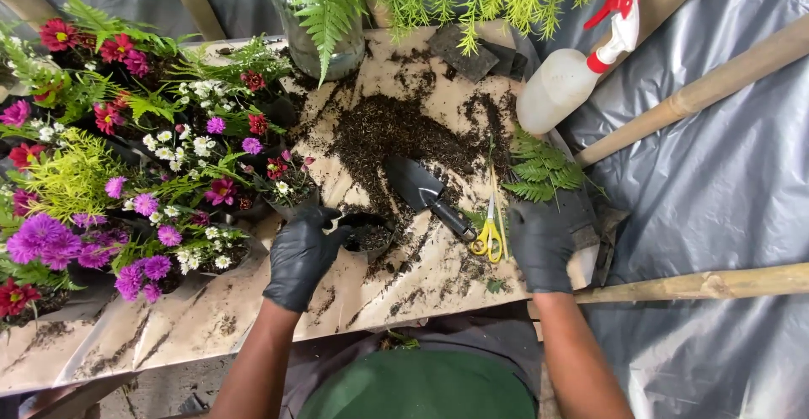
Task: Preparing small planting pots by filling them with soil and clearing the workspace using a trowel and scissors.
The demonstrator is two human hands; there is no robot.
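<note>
Spray bottle: white-ish plastic with a red and white trigger head, lying tilted at the top right edge of the bench. No label that I can make out.
Glass jar: clear, at the back of the bench, with fern fronds hanging over it.
Bench cover: brown paper, pretty messy, with a big spread of dark soil in the middle.
Small pot: dark and round with soil in it, sitting on the paper near the front edge, just right of the flower pots.
Left hand: black glove, fingers curled around the left side of the small pot, so it's gripping the rim. Something small and pale shows at the fingertips; can't tell what it is.
Right hand: black glove too, fingers closed loosely around the stems of a green fern cutting, with the fronds sticking up past the knuckles.
Trowel: black, lying on the soil between the two hands with nobody touching it.
Scissors: yellow handles, lying just left of the right hand beside the trowel handle.
Flowers: a crowd of red, purple, pink and white blooms in dark pots, filling the left side.
Background: grey plastic sheeting and bamboo poles on the right.
</note>
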